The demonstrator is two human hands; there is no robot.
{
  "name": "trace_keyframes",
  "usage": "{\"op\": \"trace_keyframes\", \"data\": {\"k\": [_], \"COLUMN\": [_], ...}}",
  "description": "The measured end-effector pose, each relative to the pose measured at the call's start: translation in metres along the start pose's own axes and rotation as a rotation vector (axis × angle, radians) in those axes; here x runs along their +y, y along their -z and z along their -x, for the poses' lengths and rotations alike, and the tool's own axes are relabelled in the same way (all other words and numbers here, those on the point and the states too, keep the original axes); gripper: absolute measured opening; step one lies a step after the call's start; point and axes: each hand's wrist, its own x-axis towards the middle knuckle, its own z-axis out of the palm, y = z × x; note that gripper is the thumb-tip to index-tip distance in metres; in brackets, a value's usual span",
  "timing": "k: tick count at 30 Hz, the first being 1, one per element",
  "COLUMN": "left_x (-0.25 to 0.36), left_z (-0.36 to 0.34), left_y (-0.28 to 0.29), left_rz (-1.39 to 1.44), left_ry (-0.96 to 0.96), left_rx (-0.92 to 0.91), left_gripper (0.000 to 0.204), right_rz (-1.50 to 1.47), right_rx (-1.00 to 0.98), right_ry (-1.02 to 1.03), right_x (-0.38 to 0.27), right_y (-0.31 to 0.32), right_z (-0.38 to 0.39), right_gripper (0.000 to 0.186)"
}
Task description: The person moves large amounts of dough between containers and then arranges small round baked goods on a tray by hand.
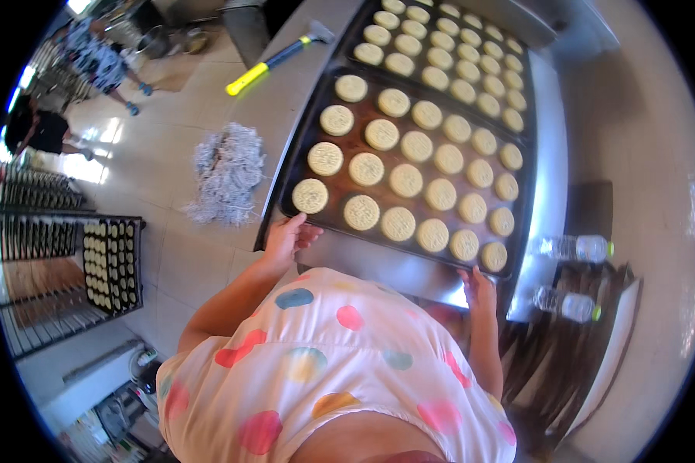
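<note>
A dark baking tray (347, 179) lies before me on a metal surface, with rows of round, pale, pattern-stamped pastries (406, 180) on it. My left hand (289, 238) is at its near left corner, thumb and fingers closing on the rim. Near the right corner my right hand (479, 290) grips the same front edge from below, its fingers partly hidden. Beyond this tray, and touching or nearly touching it, is a second tray of similar pastries (440, 59).
A tool with a yellow-and-black handle (270, 63) lies left of the trays. A shaggy grey-white mop-like bundle (228, 174) is lower left. Racks with loaded trays (112, 262) stand farther left. Two clear bottles (579, 248) are at right. Two people are at the far left.
</note>
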Motion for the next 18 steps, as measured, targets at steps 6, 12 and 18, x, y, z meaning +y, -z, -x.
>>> {"op": "trace_keyframes", "data": {"k": [6,12,18], "left_x": [0.024,0.003,0.013], "left_z": [-0.024,-0.023,-0.008], "left_y": [-0.002,-0.005,-0.012], "left_rz": [-0.029,0.047,-0.163], "left_ry": [-0.055,-0.016,-0.105], "left_rx": [0.052,-0.039,-0.104], "left_gripper": [0.029,0.032,0.031], "right_rz": [-0.222,0.173,0.777], "right_rx": [-0.040,-0.130,-0.375], "right_ry": [0.158,0.070,0.322], "right_x": [0.012,-0.009,-0.029], "right_y": [-0.006,0.006,-0.064], "right_z": [-0.012,-0.022,0.009], "right_gripper": [0.032,0.031,0.036]}}
